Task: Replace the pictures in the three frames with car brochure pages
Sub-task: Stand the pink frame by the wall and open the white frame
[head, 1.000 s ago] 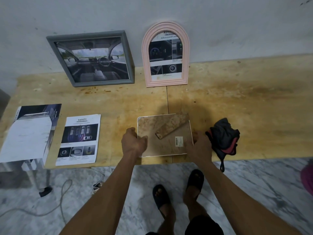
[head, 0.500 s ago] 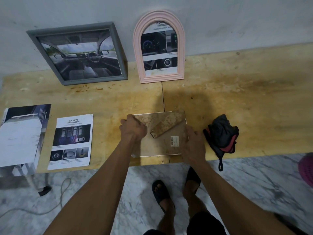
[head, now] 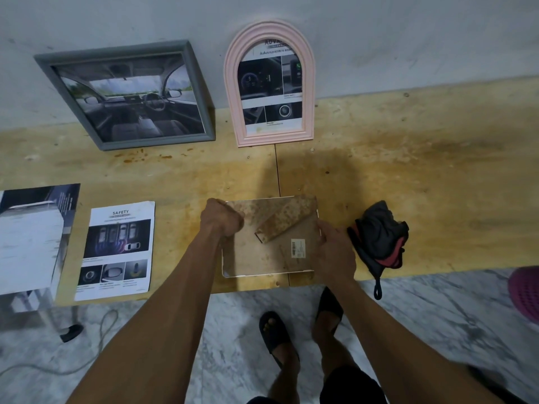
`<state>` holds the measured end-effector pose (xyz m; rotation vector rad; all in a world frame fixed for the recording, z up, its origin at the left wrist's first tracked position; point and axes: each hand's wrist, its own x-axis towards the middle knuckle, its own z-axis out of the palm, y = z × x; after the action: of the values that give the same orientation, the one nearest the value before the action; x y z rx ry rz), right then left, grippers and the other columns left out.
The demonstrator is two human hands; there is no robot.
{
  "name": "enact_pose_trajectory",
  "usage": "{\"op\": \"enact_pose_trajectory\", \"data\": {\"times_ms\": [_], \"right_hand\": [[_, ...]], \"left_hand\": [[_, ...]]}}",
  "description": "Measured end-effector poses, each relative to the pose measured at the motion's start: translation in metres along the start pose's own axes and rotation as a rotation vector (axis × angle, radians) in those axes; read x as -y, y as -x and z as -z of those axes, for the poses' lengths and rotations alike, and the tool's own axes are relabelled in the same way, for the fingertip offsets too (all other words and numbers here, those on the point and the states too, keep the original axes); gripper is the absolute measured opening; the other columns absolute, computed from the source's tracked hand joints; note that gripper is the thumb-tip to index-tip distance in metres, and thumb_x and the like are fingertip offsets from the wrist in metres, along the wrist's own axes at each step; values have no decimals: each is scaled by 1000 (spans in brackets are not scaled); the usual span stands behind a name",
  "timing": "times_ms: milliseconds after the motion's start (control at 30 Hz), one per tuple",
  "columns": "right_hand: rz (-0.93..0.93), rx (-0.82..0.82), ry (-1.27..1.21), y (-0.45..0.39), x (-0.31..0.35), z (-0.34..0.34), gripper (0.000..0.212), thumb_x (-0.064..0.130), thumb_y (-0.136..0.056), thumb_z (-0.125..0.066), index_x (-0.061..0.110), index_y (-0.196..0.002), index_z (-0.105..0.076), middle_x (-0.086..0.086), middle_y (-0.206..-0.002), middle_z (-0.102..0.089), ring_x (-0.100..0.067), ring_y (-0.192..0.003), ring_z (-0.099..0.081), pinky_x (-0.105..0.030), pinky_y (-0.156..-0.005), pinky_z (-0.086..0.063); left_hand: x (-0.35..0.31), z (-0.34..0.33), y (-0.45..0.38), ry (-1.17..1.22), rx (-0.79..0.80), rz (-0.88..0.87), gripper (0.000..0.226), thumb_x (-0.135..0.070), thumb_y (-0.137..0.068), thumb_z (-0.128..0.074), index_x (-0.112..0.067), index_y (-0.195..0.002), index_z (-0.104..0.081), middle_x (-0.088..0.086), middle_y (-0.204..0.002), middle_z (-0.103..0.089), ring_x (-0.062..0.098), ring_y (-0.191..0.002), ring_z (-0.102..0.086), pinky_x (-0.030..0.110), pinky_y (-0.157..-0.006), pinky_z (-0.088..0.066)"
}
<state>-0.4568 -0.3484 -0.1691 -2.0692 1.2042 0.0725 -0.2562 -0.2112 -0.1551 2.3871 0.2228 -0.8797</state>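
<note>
Brown-backed frame (head: 269, 252) face-down between hands; left hand (head: 223, 218), right hand (head: 335, 250) grip edges.

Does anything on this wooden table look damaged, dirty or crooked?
Yes. The face-down frame held by the left hand and right hand has a stained, blotchy backing board and stand. The table shows dark stains and rusty spots below the grey frame, which leans askew.

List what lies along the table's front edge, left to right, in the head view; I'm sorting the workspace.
Brochure → safety page → left hand → face-down frame → right hand → dark cloth.
</note>
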Motion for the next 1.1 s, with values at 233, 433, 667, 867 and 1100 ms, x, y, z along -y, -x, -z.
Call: {"op": "enact_pose_trajectory", "data": {"times_ms": [233, 433, 667, 867, 1100], "right_hand": [[20, 24, -23, 2, -1, 0, 40, 27, -98, -44, 36, -137, -49, 0, -115, -57, -19, -98, -55, -35, -76, -47], [-1, 43, -37, 3, 2, 8, 42, 21, -100, -39, 29, -140, -50, -4, -118, -57, -23, -105, -55, -36, -84, -47], [-15, 46, -68, 2, -1, 11, 41, 21, -100, -38, 34, -136, -53, -1, -114, -59, -17, -96, -53, -34, -80, -45], [-12, 25, -28, 3, 2, 8, 43, 21, -99, -37, 36, -135, -53, -3, -113, -59, -23, -100, -57, -34, -79, -46], [-59, 27, -36, 1, 3, 7, 39, 27, -100, -36, 39, -134, -52, -2, -117, -59, -21, -99, -56, -34, -80, -45]], "left_hand": [[3, 8, -4, 77, 43, 38, 58, -25, -76, -87, -4, -124, -61, 13, -114, -67, 34, -105, -66, 47, -94, -57], [8, 11, -12, 118, 58, 73, 74, -29, -61, -94, -9, -125, -62, 13, -116, -68, 34, -101, -67, 50, -86, -59], [9, 16, -14, 88, 42, 79, 53, -28, -56, -97, -9, -95, -67, 14, -100, -72, 33, -88, -71, 54, -76, -61], [3, 20, -3, 100, 36, 48, 46, -26, -59, -97, -10, -87, -66, 14, -98, -73, 32, -89, -71, 53, -79, -61], [4, 17, 10, 141, -2, 117, 78, -28, -34, -104, -1, -97, -68, 16, -101, -71, 32, -94, -68, 51, -81, -61]]}}
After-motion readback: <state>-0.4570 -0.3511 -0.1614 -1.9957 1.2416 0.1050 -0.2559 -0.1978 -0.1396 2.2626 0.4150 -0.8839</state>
